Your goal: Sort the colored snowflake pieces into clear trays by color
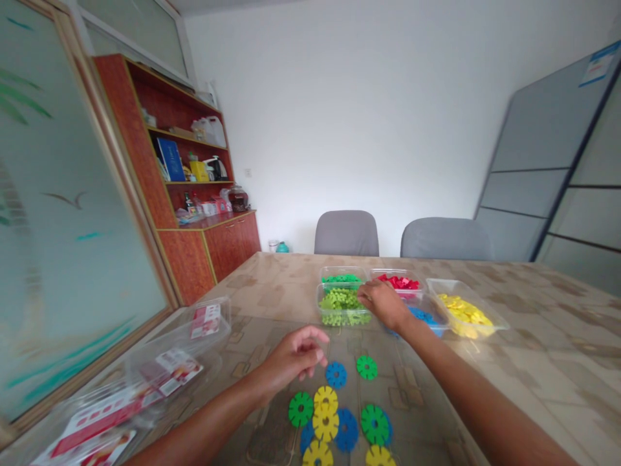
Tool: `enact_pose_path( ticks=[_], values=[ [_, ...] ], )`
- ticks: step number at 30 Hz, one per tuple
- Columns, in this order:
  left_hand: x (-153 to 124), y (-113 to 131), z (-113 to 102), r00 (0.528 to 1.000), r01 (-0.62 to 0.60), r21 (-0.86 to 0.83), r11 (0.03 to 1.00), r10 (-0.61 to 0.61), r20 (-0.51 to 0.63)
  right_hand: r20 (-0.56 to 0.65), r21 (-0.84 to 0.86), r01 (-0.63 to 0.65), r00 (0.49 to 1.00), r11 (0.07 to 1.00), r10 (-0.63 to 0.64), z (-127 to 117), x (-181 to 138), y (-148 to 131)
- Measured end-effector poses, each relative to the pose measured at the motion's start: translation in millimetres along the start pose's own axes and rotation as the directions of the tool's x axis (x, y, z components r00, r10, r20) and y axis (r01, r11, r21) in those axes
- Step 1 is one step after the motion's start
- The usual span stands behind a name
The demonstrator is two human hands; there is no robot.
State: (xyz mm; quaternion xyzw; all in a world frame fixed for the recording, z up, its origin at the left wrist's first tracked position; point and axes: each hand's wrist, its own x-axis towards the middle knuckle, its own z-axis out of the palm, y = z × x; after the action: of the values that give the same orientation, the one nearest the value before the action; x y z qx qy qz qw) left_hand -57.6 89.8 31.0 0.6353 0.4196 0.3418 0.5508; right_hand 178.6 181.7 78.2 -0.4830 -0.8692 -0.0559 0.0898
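My left hand (299,355) hovers over the table with fingers apart and slightly curled, holding nothing. It is near a blue notched plastic disc (336,375). My right hand (382,303) is over the inner edge of the tub of light green pieces (343,301), its fingers pinched together. Whatever they may hold is hidden. Below the hands lie several flat discs with slotted rims: a green disc (367,367), another green disc (301,409), a yellow disc (325,422) overlapping others, and a larger blue disc (347,430).
Clear tubs hold darker green pieces (341,279), red pieces (400,283), blue pieces (423,316) and yellow pieces (464,312). Clear plastic lids with labels (165,370) lie along the left of the table. Two grey chairs (346,233) stand behind its far edge.
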Motion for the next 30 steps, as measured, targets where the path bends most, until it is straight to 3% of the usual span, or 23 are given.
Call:
enact_pose_path(
  ticks=[12,18,27,30],
  values=[
    [1.0,1.0,0.0,1.0,0.022,-0.005,1.0,-0.022,-0.011,0.084,0.097,0.024,0.996,0.995,-0.033,9.2,10.0,0.3],
    [0.9,0.7,-1.5,1.0,0.019,0.015,1.0,-0.019,-0.009,0.02,-0.048,-0.085,0.996,0.995,0.086,-3.3,5.9,-5.6],
    [1.3,-0.7,-0.4,1.0,0.016,0.014,1.0,-0.016,-0.003,-0.014,-0.073,-0.099,0.995,0.992,0.099,-7.4,-4.1,-13.7],
    [3.1,-1.7,-0.8,1.0,0.019,0.01,1.0,-0.019,0.0,-0.042,-0.015,-0.047,0.998,0.999,0.046,-6.6,-7.4,-18.1]
  ],
)
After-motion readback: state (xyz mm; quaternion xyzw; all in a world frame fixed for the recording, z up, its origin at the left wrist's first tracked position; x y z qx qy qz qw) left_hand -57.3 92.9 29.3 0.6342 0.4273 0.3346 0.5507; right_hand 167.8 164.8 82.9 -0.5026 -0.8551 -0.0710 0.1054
